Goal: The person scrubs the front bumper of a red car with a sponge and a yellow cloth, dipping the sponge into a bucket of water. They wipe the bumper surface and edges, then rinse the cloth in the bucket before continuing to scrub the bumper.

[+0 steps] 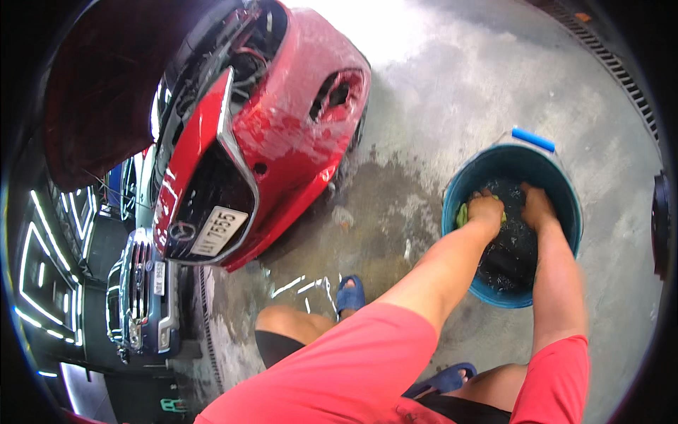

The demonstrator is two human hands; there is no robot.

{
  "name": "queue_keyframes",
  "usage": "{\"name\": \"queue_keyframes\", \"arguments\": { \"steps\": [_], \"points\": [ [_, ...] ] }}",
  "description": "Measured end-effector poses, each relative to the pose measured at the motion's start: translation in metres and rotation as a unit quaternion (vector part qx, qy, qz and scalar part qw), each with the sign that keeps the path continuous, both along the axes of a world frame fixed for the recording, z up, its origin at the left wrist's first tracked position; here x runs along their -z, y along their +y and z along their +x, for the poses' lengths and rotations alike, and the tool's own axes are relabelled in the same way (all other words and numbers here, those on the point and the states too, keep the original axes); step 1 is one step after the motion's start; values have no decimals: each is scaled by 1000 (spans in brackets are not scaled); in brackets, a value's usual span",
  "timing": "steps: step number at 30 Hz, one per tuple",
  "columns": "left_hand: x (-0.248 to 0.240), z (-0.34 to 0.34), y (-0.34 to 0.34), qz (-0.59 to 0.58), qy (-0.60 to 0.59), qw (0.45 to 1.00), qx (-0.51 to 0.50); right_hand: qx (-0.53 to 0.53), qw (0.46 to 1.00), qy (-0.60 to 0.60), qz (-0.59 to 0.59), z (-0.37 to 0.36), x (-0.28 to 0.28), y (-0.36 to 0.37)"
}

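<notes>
A round teal bucket (455, 189) stands on the floor at the right, with dark, bubbly water (510, 244) in it. Both my arms reach down into it. My left hand (487, 210) is closed around a yellow-green cloth (462, 216), whose edges stick out on both sides of the fist. To its right, close to the bucket's far right wall, is my right hand (538, 208); its fingertips dip into the dark water, and what they touch is hidden. The bucket's handle, with a blue grip (533, 139), rests at the far rim.
A red car (296, 134) with whitish suds on its front stands at the left, its hood (106, 92) raised and a headlight opening bare. Behind it is a dark car (141, 300). Wet concrete (395, 191) lies between car and bucket. My feet wear blue slippers (349, 297).
</notes>
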State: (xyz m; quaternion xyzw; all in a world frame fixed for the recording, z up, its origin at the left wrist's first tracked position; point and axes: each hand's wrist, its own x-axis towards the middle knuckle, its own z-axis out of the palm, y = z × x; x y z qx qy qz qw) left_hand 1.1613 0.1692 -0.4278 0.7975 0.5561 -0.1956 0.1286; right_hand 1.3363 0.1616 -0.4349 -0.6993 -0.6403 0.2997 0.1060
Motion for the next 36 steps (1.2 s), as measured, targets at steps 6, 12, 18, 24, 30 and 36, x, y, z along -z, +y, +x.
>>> {"name": "queue_keyframes", "arguments": {
  "steps": [6,12,18,24,30,36],
  "points": [
    [-75,32,-9,59,14,991,119,193,981,-27,-8,7,22,6],
    [-140,15,-4,122,-48,974,183,162,986,35,27,-22,34,48],
    [-148,-39,-22,112,-221,960,128,105,994,-20,33,-29,16,33],
    [-97,-44,-77,82,-261,962,17,18,998,-61,16,-23,21,29],
    [-92,-45,-78,135,-249,959,25,-19,997,-69,-24,-27,4,26],
    [-97,-42,-72,104,-230,968,10,-9,998,-55,-3,-26,31,40]
  ]
}}
